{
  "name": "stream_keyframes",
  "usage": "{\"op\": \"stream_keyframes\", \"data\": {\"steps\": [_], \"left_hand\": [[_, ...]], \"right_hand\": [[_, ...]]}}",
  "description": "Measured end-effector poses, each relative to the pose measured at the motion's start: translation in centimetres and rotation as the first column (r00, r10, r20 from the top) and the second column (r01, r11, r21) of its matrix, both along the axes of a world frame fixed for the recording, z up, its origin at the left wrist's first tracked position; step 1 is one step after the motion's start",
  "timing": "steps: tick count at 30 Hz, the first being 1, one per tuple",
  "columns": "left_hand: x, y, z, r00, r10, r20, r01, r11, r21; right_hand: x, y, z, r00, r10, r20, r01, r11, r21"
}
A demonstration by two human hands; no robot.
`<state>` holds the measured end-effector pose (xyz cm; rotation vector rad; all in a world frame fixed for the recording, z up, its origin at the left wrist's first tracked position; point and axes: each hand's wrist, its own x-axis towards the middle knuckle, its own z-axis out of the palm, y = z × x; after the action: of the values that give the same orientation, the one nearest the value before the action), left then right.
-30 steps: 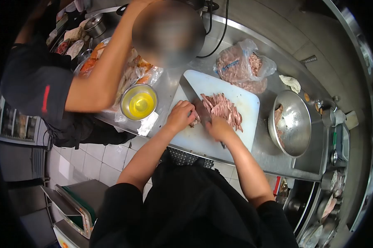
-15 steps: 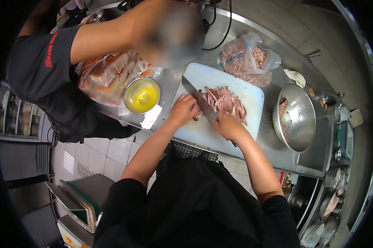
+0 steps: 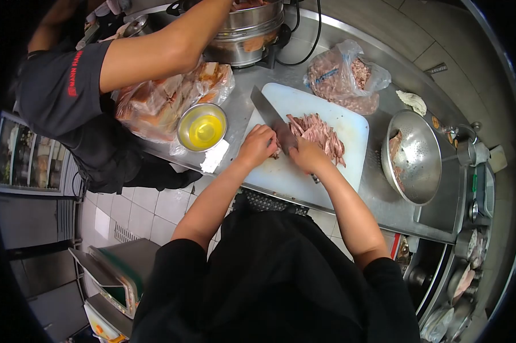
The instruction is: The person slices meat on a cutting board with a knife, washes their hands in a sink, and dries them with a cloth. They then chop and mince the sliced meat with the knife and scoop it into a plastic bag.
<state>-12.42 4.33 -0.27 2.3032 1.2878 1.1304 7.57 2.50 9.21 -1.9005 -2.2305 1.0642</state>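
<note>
A white cutting board (image 3: pixel 341 128) lies on the steel counter. My right hand (image 3: pixel 307 155) is wrapped round the handle of a broad knife (image 3: pixel 269 112), whose blade stands over the board and points up and to the left. To the right of the blade is a pile of sliced meat (image 3: pixel 321 136). On the blade's left side my left hand (image 3: pixel 258 146), with its fingers curled, presses on a small piece of meat (image 3: pixel 277 153), mostly hidden by the fingers and the blade.
Left of the board are a bowl of yellow liquid (image 3: pixel 203 130) and bagged meat (image 3: pixel 149 108). A co-worker's arm (image 3: pixel 155 57) reaches across to a steel pot (image 3: pixel 243 43). Bagged minced meat (image 3: pixel 341 80) lies behind the board; a colander (image 3: pixel 421 160) stands right.
The co-worker's head has moved out of view, uncovering the steel pot. The view has shifted slightly. My hands stay at the meat, the knife still between them.
</note>
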Motion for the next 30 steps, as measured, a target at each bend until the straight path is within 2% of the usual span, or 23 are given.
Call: {"op": "stream_keyframes", "data": {"steps": [1, 2, 4, 5, 8, 10, 14, 16, 20, 25, 30], "left_hand": [[-0.1, -0.1, -0.1, 1.000, -0.011, 0.002, 0.011, 1.000, -0.004], [-0.3, -0.6, -0.3, 1.000, -0.014, -0.001, 0.014, 1.000, -0.008], [-0.9, -0.8, 0.1, 0.990, 0.048, 0.131, -0.025, 0.985, -0.171], [-1.2, -1.3, 0.2, 0.990, 0.048, 0.129, -0.026, 0.986, -0.165], [-1.2, -4.8, 2.1, 0.995, 0.088, 0.044, -0.078, 0.977, -0.198], [-0.8, -5.5, 2.3, 0.998, 0.019, -0.054, -0.026, 0.992, -0.126], [-0.6, -3.9, 1.7, 0.995, -0.026, -0.097, 0.012, 0.990, -0.139], [-1.0, -2.8, 2.3, 0.981, 0.012, -0.194, -0.019, 0.999, -0.037], [-1.3, -2.5, 3.0, 0.964, 0.032, -0.262, -0.057, 0.994, -0.088], [-1.1, -2.0, 1.8, 0.994, 0.066, -0.090, -0.069, 0.997, -0.028], [-1.0, -1.6, 0.6, 0.998, 0.058, -0.034, -0.058, 0.998, 0.016]], "right_hand": [[-0.1, 0.2, -0.5, 1.000, -0.020, -0.025, 0.021, 0.997, 0.079], [0.3, 0.0, -0.9, 0.999, -0.023, -0.028, 0.025, 0.997, 0.076], [0.5, 0.0, 0.6, 0.992, -0.076, -0.106, 0.076, 0.997, 0.002], [0.9, -0.2, 0.7, 0.991, -0.074, -0.108, 0.075, 0.997, 0.008], [2.6, -2.0, 1.3, 0.988, -0.089, -0.125, 0.095, 0.995, 0.044], [3.1, -3.0, 3.2, 0.988, -0.116, -0.106, 0.113, 0.993, -0.036], [3.6, -4.0, 3.9, 0.994, -0.092, -0.053, 0.093, 0.995, 0.021], [3.6, -4.2, 4.9, 0.991, -0.127, -0.042, 0.124, 0.990, -0.065], [4.1, -4.4, 3.5, 0.997, -0.071, -0.042, 0.073, 0.996, 0.044], [3.7, -4.4, 3.4, 0.999, -0.028, 0.034, 0.026, 0.999, 0.037], [3.0, -4.2, 4.2, 0.992, 0.075, 0.106, -0.079, 0.996, 0.042]]}}
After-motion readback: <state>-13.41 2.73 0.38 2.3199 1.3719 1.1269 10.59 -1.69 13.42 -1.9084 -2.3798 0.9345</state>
